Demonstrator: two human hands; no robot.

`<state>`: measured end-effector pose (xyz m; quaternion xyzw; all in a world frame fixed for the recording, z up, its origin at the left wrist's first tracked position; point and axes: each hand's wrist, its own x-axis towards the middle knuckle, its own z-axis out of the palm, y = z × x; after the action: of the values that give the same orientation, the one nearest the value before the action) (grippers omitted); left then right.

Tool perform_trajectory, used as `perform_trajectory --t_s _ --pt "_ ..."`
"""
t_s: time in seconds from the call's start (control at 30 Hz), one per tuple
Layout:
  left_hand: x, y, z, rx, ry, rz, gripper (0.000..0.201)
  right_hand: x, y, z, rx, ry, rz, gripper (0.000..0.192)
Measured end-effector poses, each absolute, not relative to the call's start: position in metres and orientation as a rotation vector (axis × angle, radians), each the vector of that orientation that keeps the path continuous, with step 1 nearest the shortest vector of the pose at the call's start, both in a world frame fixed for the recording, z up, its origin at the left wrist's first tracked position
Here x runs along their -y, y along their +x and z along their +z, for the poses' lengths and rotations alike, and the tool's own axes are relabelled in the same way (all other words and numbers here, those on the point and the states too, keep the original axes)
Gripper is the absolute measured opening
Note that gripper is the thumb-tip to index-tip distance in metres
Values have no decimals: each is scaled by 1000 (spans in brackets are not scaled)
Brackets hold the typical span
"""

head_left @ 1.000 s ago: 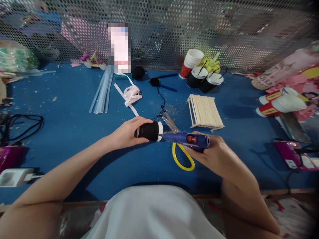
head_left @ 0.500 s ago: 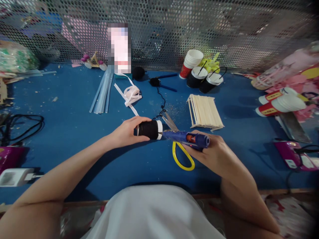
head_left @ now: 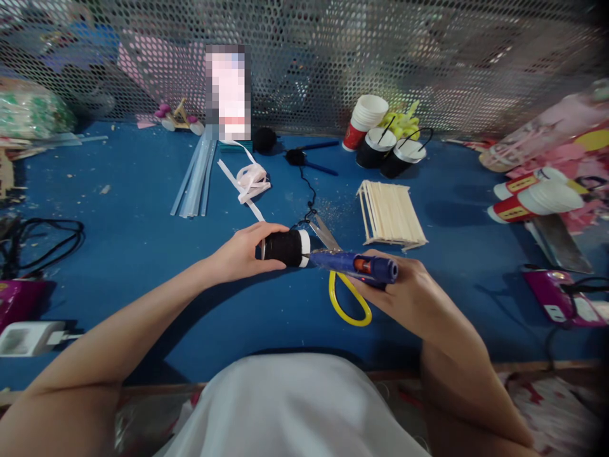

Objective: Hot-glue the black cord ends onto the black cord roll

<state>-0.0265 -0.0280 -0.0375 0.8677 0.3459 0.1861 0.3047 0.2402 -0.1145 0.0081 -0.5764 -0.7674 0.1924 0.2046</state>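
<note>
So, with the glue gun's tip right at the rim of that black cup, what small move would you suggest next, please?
Probably turn the black cup slightly with the left hand while the right hand keeps the glue gun steady. The nozzle meets the cup's white rim at only one spot, and the cup lies sideways in the fingers, so it looks free to rotate.

Both forearms are bare from the elbow down, with no sleeve reaching into view on either side. The left hand (head_left: 240, 254) and the right hand (head_left: 409, 298) carry no glove, ring, watch or bracelet that can be made out. The fingers (head_left: 271, 230) are uncovered; the nails are too small to judge. At the bottom edge a plain white garment (head_left: 295, 406) covers the torso, smooth and unmarked, with no print, buttons or seams showing.
</note>
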Motion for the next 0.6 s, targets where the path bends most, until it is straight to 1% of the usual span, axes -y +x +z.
perform_trajectory --t_s 0.27,0.6 --pt "31 -26 -37 -837 2328 528 54 112 243 5 2130 -1636 500 14" --pt "34 -25 -35 -808 2328 506 52 110 243 6 2097 -1661 493 14"
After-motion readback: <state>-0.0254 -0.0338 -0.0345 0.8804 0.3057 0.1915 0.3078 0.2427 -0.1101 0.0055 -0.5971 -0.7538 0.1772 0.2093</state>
